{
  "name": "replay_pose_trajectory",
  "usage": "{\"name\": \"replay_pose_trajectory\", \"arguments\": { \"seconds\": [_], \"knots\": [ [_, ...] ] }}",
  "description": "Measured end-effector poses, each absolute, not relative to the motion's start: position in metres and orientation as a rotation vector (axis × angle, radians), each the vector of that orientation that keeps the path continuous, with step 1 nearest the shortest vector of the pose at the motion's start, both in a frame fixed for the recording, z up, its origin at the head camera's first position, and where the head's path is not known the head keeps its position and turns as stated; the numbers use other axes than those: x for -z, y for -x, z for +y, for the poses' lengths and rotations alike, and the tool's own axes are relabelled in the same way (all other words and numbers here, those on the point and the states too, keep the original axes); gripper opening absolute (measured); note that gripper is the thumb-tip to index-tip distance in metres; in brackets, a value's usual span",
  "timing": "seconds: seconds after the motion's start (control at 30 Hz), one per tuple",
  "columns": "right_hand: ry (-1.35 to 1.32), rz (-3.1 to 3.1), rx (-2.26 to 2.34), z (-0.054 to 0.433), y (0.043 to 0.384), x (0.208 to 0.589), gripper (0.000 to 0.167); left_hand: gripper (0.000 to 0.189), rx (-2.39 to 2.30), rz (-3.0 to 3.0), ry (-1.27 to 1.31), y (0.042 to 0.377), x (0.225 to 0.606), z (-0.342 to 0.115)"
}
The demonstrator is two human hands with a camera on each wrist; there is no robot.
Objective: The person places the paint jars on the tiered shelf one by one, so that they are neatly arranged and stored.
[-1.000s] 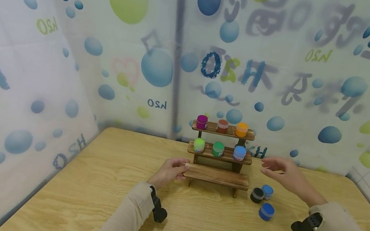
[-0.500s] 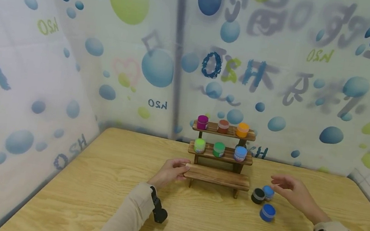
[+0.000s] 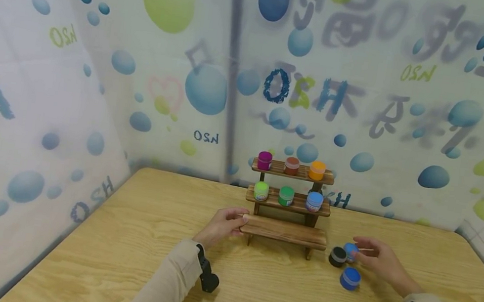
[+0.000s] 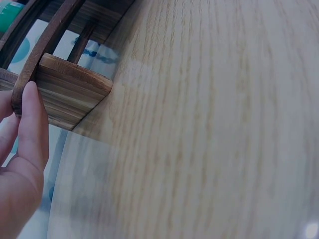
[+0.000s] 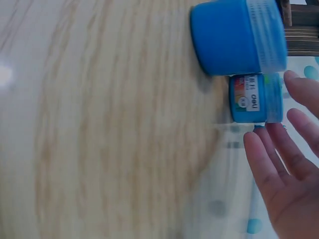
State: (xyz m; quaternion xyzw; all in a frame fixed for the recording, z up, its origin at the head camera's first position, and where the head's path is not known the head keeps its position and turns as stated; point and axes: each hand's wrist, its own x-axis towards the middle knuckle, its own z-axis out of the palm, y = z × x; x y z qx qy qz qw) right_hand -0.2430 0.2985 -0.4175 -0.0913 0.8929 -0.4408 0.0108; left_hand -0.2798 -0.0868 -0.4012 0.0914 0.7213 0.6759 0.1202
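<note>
My left hand (image 3: 220, 225) pinches the left end of the lowest step of a three-step wooden display stand (image 3: 284, 230); in the left wrist view its fingers (image 4: 34, 127) lie on both sides of the board. Over at the right, my right hand (image 3: 379, 260) is at a light blue paint jar (image 3: 350, 251), its spread fingers (image 5: 259, 154) and thumb around the lid end. A black-looking jar (image 3: 338, 256) stands close beside that one, and a darker blue jar (image 3: 350, 278) sits nearer the front.
Purple (image 3: 264, 160), brown (image 3: 292, 166) and orange (image 3: 317, 170) jars line the top step. Lime (image 3: 260, 190), green (image 3: 286, 195) and blue (image 3: 314, 201) ones occupy the middle step. A patterned curtain (image 3: 171, 126) hangs behind the wooden table (image 3: 118, 257).
My right hand has moved away from the stand to the right, then lowered to the light blue jar. The left hand has kept its hold on the lowest step.
</note>
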Motion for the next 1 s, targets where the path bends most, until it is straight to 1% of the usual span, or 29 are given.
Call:
{"name": "replay_pose_trajectory", "arguments": {
  "seconds": [0.23,0.5,1.0],
  "knots": [
    [0.297,2.783,1.351,0.297,0.245,0.423,0.053,0.036,-1.954,2.133,-0.258,0.278,0.4,-0.086],
    [0.345,2.794,1.357,0.295,0.247,0.425,0.052,0.037,-1.961,2.121,-0.233,0.298,0.422,-0.087],
    [0.35,2.768,1.389,0.296,0.249,0.43,0.049,0.036,-1.97,2.149,-0.242,0.297,0.423,-0.088]
  ]
}}
